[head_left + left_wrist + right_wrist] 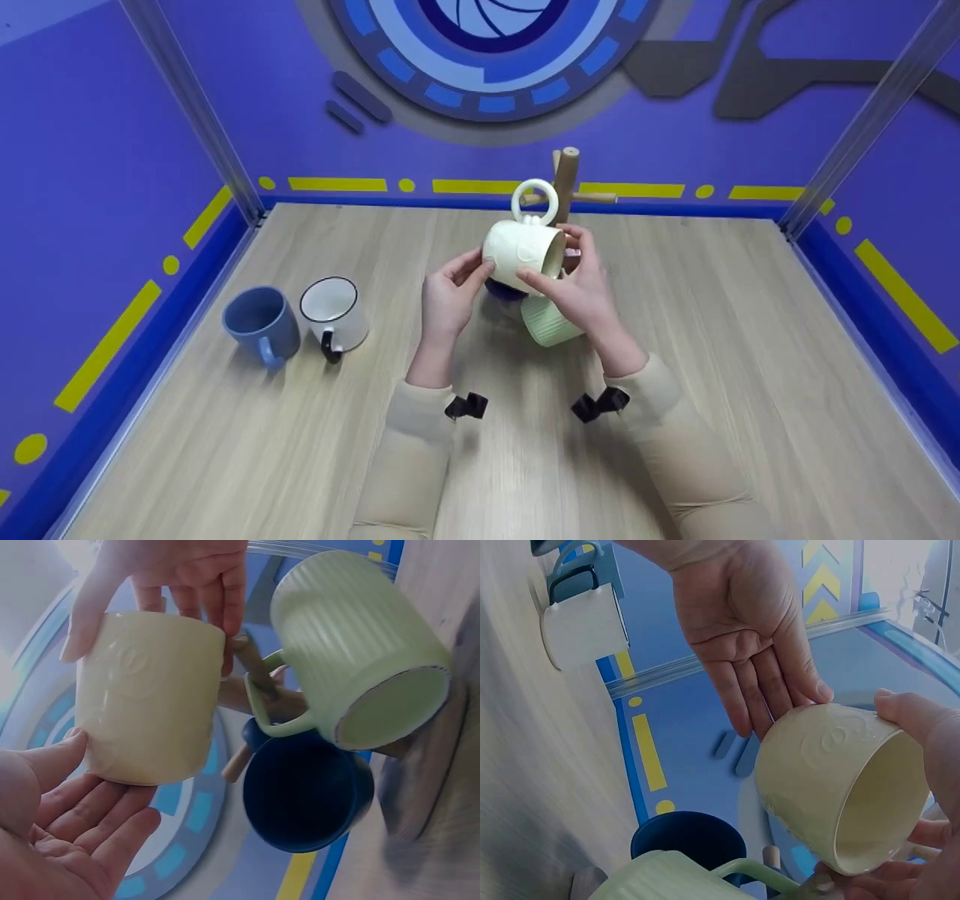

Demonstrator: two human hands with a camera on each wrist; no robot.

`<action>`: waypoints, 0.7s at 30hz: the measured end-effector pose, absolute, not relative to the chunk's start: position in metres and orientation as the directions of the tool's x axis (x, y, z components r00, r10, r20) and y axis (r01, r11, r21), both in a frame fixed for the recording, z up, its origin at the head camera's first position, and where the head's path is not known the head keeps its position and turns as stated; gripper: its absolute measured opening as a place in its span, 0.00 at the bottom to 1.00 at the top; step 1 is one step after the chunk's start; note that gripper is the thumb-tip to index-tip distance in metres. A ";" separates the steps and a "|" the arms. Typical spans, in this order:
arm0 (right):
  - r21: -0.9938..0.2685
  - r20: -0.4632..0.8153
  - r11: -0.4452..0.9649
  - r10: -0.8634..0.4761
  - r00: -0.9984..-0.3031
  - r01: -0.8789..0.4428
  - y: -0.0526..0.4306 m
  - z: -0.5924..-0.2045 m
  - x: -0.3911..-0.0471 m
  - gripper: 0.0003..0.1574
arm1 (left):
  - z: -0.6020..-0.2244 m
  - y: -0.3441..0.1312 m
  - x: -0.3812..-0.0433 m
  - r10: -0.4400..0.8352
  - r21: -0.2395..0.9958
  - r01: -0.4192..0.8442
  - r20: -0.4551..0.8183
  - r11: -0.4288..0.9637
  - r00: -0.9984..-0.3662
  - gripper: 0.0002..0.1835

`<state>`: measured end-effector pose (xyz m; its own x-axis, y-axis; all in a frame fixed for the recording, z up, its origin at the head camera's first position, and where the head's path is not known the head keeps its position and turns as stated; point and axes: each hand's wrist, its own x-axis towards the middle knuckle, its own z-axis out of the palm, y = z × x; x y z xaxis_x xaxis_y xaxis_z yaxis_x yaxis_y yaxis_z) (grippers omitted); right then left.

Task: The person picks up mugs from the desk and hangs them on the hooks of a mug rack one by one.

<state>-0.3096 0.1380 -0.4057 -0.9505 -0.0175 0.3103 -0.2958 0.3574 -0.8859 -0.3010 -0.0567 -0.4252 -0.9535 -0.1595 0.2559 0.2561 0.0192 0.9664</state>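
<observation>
Head view, left to right. Well left of the left hand (446, 300), standing on the surface (225, 450): blue mug (259, 330), then white mug (349, 326) just beside, black handle toward the wearer. With left hand: lightly pinching the base of cream mug (514, 251). Held up between both hands: that mug, on its side, ring handle (516, 201) up, mouth toward right hand (585, 292). Below the hands: dark blue mug (307, 799), then green mug (551, 324), apparently hung. Just beyond: wooden stand (564, 180). With right hand: gripping the rim, thumb outside.

Likely trouble: slipping, from releasing the base too early with mostly fingertips on smooth glaze. Possible too: jarring the green or dark blue mug by dipping low; clipping a peg (596, 198) by pushing forward misaligned.
</observation>
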 end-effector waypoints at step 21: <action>-0.739 0.286 0.650 0.067 -0.956 -0.176 0.119 -0.399 -0.303 0.62 | -0.417 -0.038 -0.311 -0.239 0.876 0.435 0.476 0.206 -0.846 0.19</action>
<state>-0.3034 0.1187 -0.3993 -0.9559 0.0668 0.2860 -0.1758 0.6501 -0.7392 -0.3112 -0.0384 -0.4165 -0.8460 -0.2393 0.4765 0.4352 0.2063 0.8764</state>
